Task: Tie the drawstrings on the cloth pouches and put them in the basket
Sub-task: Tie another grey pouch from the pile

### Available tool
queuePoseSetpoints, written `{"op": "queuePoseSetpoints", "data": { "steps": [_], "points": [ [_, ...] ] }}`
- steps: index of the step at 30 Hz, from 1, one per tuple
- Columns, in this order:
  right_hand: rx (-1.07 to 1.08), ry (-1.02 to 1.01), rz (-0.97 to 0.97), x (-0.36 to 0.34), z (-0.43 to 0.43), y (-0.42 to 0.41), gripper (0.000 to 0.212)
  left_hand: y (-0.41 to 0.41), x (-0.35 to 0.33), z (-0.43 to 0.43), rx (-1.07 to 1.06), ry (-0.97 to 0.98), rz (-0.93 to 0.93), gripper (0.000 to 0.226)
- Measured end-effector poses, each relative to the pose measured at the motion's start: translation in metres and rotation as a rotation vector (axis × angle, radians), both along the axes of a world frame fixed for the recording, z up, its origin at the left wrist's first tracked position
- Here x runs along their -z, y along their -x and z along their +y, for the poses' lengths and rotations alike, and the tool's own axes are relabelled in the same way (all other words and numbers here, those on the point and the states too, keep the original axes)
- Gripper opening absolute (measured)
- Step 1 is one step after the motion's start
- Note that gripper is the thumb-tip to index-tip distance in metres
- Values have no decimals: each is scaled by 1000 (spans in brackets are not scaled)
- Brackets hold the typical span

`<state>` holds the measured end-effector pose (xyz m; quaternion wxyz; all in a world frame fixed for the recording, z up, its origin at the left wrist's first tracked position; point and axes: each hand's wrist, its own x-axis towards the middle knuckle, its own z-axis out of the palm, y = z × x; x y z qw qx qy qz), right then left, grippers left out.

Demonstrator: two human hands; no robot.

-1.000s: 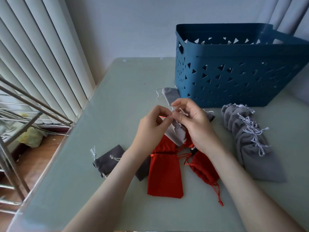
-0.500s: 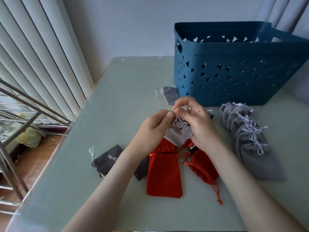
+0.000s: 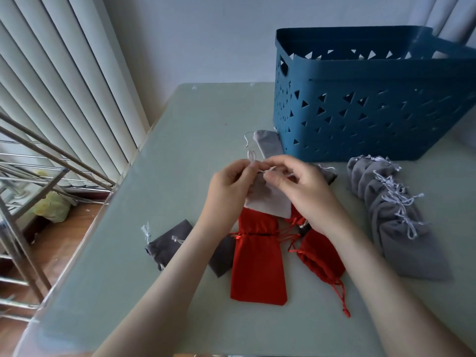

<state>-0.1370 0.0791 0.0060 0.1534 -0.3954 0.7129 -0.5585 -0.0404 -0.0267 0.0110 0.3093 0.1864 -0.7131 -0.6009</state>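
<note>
While it is held over the middle of the table (image 3: 180,150), the light grey pouch (image 3: 268,202) is gripped at its mouth from both sides: its white drawstring (image 3: 251,155) is pinched between curled fingers of the left hand (image 3: 229,186) and the right hand (image 3: 306,191). Beneath it are laid a long red pouch (image 3: 257,266) and a smaller red pouch (image 3: 322,256). A dark grey pouch (image 3: 167,243) is placed to the left, a row of tied grey pouches (image 3: 401,222) to the right. Another grey pouch (image 3: 268,146) is set just beside the blue basket (image 3: 373,106) at the far right.
</note>
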Motion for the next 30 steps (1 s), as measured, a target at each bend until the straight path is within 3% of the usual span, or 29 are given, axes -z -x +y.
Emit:
{"op": "queuePoseSetpoints", "data": {
  "steps": [5, 17, 24, 27, 30],
  "points": [
    [-2, 52, -177, 0, 1, 8, 10, 0, 1, 1, 121, -139, 62, 27],
    [-68, -31, -203, 6, 4, 14, 14, 1, 3, 0, 211, -424, 137, 29],
    [-75, -30, -367, 4, 4, 15, 26, 1, 2, 3, 159, -467, 117, 29],
    [-149, -73, -422, 3, 7, 16, 26, 0, 2, 4, 239, -496, 126, 24],
    [-207, -88, -401, 1, 9, 14, 47, -1, 2, 3, 357, -558, 166, 23]
  ]
}}
